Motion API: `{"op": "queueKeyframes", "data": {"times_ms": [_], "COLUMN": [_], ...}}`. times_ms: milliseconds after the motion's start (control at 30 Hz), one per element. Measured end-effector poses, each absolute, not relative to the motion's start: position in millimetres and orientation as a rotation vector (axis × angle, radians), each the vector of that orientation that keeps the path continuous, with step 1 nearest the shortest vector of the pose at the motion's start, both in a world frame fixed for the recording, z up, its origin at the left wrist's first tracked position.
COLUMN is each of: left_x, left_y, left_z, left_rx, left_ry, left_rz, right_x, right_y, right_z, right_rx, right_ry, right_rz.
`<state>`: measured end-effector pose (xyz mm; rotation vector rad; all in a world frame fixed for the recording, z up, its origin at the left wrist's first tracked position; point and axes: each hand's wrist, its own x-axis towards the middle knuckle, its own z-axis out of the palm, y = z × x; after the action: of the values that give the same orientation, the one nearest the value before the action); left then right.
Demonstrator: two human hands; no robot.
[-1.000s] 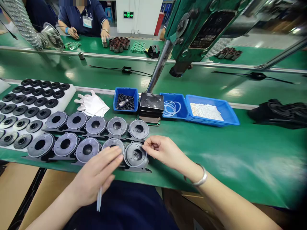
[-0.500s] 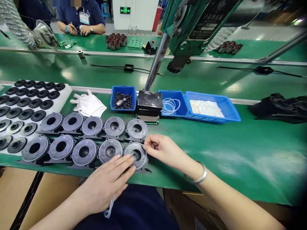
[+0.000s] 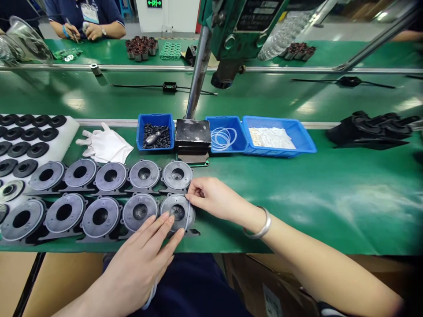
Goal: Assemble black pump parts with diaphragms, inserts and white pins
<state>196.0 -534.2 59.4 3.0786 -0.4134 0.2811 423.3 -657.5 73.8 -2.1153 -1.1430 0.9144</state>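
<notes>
The nearest right grey round motor housing (image 3: 172,203) lies under both hands. My left hand (image 3: 140,259) has its fingers stretched out, with the fingertips on the housing's front rim. Thin white rings (image 3: 151,296) hang below its palm; what keeps them there is hidden. My right hand (image 3: 211,197) is closed in a pinch at the housing's right edge. From its fingertips a thin pale sealing ring (image 3: 188,216) runs down over the rim towards my left fingers. More housings (image 3: 101,202) stand in two rows to the left, with dark round centre openings.
A white foam tray (image 3: 68,136) carries black discs. Behind the housings lie a white glove (image 3: 107,145), a blue bin (image 3: 141,132) of small black parts, a press (image 3: 193,132), a bin (image 3: 242,143) with white rings and another blue bin (image 3: 302,136). A co-worker's hands (image 3: 92,31) are across the bench.
The view has shifted, so the bench things sit further left. Both hands stay at the same housing. The pale ring over its right rim now shows more plainly.
</notes>
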Motion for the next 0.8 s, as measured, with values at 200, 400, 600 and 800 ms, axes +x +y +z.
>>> {"op": "queueKeyframes", "data": {"times_ms": [200,400,600,800], "left_x": [193.6,193.8,192.0,194.2], "left_y": [-539.8,-546.3,-547.9,-547.2], "left_z": [56.8,58.7,58.8,58.2], "left_rx": [3.141,3.163,3.178,3.14], "left_ry": [-0.374,-0.338,-0.346,-0.335], "left_rz": [0.239,0.264,0.261,0.307], "right_x": [417.1,412.0,418.4,421.1], "right_y": [-674.5,-684.0,-676.4,-674.5], "right_z": [71.5,70.6,69.1,66.5], "right_rx": [-2.078,-2.047,-1.955,-2.056], "right_ry": [-1.077,-1.011,-0.901,-0.961], "right_rz": [0.893,0.921,1.005,0.677]}}
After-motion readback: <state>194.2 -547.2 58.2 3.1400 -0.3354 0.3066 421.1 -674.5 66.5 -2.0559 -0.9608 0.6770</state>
